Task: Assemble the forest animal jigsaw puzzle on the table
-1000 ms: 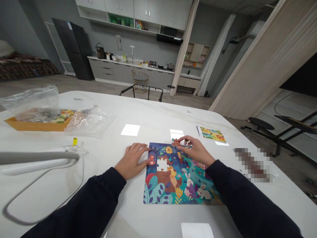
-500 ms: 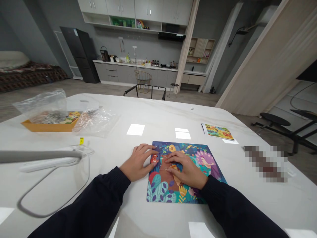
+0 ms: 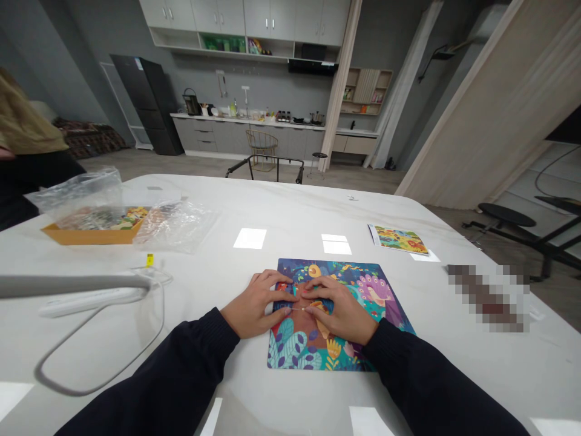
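Fingers (image 3: 278, 289) of left hand (image 3: 252, 301) and right hand (image 3: 340, 304): spread, tips nearly meeting, pressing flat on jigsaw puzzle (image 3: 336, 269), holding nothing visible; uneven pressure could buckle it.

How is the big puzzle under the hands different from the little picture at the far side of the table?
The jigsaw puzzle is much bigger than the small picture sheet. The left hand and right hand press on the jigsaw puzzle, while no hand touches the small picture sheet. The jigsaw puzzle is mostly deep blue and teal with big leaves; the small picture sheet looks mostly yellow and green. Both lie flat on the white table and are brightly coloured.
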`<state>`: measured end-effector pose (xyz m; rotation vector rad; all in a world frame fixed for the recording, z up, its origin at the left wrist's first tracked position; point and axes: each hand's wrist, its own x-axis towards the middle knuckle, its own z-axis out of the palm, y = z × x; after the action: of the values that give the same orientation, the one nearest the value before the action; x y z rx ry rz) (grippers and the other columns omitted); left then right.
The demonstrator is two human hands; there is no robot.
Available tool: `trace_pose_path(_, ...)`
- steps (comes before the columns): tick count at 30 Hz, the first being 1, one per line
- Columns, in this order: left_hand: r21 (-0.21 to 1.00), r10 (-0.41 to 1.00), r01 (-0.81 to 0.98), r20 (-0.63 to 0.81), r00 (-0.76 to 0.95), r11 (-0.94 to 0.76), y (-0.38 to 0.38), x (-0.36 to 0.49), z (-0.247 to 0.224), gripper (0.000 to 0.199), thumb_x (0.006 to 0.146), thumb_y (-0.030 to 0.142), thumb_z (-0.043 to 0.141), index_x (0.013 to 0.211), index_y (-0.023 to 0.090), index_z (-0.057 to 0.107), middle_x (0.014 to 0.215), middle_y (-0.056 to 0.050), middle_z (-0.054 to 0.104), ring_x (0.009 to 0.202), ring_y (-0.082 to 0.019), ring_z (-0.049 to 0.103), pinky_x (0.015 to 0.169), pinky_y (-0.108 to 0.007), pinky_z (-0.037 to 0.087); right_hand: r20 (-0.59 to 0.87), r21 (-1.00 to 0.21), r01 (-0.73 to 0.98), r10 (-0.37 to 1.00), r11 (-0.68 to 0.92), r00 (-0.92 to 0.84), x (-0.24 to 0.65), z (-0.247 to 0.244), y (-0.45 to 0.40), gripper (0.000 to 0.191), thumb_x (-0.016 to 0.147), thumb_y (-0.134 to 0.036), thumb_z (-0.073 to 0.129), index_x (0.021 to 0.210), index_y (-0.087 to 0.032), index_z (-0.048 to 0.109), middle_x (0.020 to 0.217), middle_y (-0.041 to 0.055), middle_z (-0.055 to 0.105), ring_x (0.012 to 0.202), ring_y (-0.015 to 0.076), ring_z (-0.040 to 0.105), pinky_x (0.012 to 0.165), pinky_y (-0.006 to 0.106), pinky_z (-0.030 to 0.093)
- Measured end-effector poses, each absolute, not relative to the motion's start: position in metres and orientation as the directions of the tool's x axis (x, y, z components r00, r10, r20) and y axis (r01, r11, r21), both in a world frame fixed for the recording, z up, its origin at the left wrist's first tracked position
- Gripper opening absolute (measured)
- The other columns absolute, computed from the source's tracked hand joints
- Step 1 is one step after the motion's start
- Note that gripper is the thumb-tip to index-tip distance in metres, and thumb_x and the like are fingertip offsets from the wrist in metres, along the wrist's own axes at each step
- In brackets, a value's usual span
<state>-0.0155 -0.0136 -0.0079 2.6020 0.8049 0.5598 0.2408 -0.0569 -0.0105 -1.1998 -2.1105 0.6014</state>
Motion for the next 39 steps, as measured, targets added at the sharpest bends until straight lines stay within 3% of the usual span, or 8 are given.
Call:
trace_pose_path(19,0.404,0.572,0.458,0.226,0.789,-0.792,-0.019,-0.012,0.003,0.031,0.095,0.034,0.061,0.124,0.034,0.071,0.142,-0.005,0.060,0.132,-0.032,0.048,0.108,-0.052,0.040,0.315,-0.614,0.588,0.847,0.526,-0.429,0.239,-0.004,-0.054,0.030,0.092,-0.021,0.067,0.120,-0.029,0.074,0.118,0.0073,0.073,0.108,0.0252,0.067,0.096,0.044,0.055)
trace_pose_path(23,0.460,0.658,0.516,0.228,0.718,-0.722,-0.017,-0.015,-0.005,0.066,0.091,0.055,0.066,0.148,0.028,0.048,0.147,-0.012,0.055,0.136,-0.034,0.047,0.112,-0.054,0.036,0.299,-0.588,0.726,0.930,0.356,-0.214,0.292,0.011,-0.042,0.031,0.089,-0.034,0.071,0.118,-0.026,0.075,0.107,0.0080,0.076,0.085,0.0247,0.070,0.081,0.042,0.059)
trace_pose_path(26,0.461,0.726,0.592,0.191,0.661,-0.661,-0.012,-0.018,-0.013,0.091,0.085,0.067,0.068,0.156,0.023,0.034,0.154,-0.017,0.048,0.145,-0.037,0.039,0.117,-0.057,0.029,0.218,-0.573,0.804,0.975,0.159,-0.038,0.365,0.014,-0.039,0.039,0.078,-0.041,0.079,0.114,-0.026,0.078,0.107,0.0098,0.079,0.092,0.0314,0.073,0.089,0.047,0.059)
trace_pose_path(28,0.447,0.741,0.619,0.169,0.650,-0.645,-0.007,-0.021,-0.017,0.097,0.081,0.071,0.069,0.157,0.023,0.033,0.156,-0.018,0.046,0.148,-0.039,0.036,0.118,-0.058,0.027,0.143,-0.595,0.798,0.990,0.096,-0.012,0.406,0.010,-0.043,0.051,0.074,-0.043,0.082,0.122,-0.030,0.076,0.126,0.0093,0.074,0.111,0.0363,0.071,0.101,0.051,0.056)
trace_pose_path(30,0.437,0.749,0.635,0.157,0.643,-0.637,-0.002,-0.025,-0.019,0.099,0.078,0.073,0.071,0.156,0.024,0.034,0.157,-0.017,0.046,0.148,-0.039,0.036,0.118,-0.058,0.028,0.072,-0.644,0.758,0.995,0.103,-0.073,0.430,0.002,-0.049,0.070,0.069,-0.043,0.085,0.136,-0.031,0.068,0.143,0.0079,0.064,0.134,0.0378,0.057,0.115,0.052,0.046)
trace_pose_path(32,0.427,0.755,0.647,0.155,0.637,-0.632,0.004,-0.030,-0.019,0.100,0.075,0.073,0.073,0.155,0.026,0.036,0.156,-0.017,0.047,0.147,-0.039,0.038,0.118,-0.057,0.029,0.029,-0.695,0.712,0.993,0.103,-0.115,0.434,-0.006,-0.053,0.077,0.068,-0.042,0.086,0.141,-0.030,0.064,0.149,0.0075,0.059,0.145,0.0362,0.046,0.122,0.051,0.037)
trace_pose_path(34,0.417,0.757,0.653,0.155,0.635,-0.632,0.010,-0.036,-0.018,0.099,0.074,0.072,0.075,0.155,0.027,0.038,0.155,-0.016,0.048,0.146,-0.039,0.040,0.117,-0.056,0.030,0.009,-0.747,0.657,0.990,0.099,-0.139,0.427,-0.010,-0.053,0.078,0.070,-0.041,0.086,0.142,-0.028,0.062,0.151,0.0080,0.057,0.146,0.0353,0.043,0.123,0.050,0.034)
trace_pose_path(39,0.424,0.753,0.643,0.163,0.638,-0.637,0.016,-0.044,-0.014,0.094,0.074,0.068,0.077,0.152,0.028,0.043,0.153,-0.014,0.052,0.142,-0.036,0.045,0.117,-0.054,0.033,0.024,-0.857,0.501,0.980,0.122,-0.197,0.401,-0.015,-0.045,0.075,0.073,-0.033,0.084,0.144,-0.025,0.060,0.152,0.0077,0.055,0.137,0.0334,0.055,0.117,0.050,0.043)
